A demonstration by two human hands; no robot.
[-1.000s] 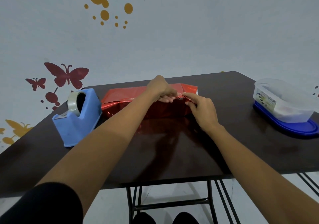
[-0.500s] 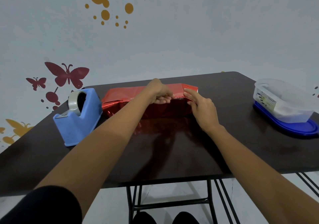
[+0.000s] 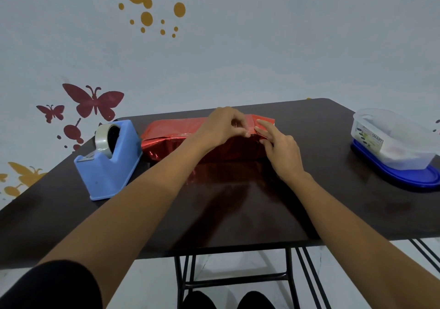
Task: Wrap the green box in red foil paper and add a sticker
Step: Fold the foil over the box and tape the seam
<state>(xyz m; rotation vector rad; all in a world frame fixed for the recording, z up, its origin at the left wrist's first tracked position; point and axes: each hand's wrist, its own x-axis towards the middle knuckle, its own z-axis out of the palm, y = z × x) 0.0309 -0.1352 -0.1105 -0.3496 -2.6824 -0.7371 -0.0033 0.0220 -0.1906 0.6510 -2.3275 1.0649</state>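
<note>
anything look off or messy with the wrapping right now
Nothing is spilled or torn. The red foil paper looks rumpled and slack at its left end, near the tape dispenser, not yet folded flat. The clear container sits on top of a blue lid.

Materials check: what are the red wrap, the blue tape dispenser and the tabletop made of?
Red wrap: likely metallised foil or film, glossy; sharp creases and bright glints.
Blue tape dispenser: looks like moulded plastic, satin finish; uniform colour, rounded edges.
Tabletop: dark and glossy, laminate or varnished wood, can't tell which; it mirrors the wrap's red.
</note>
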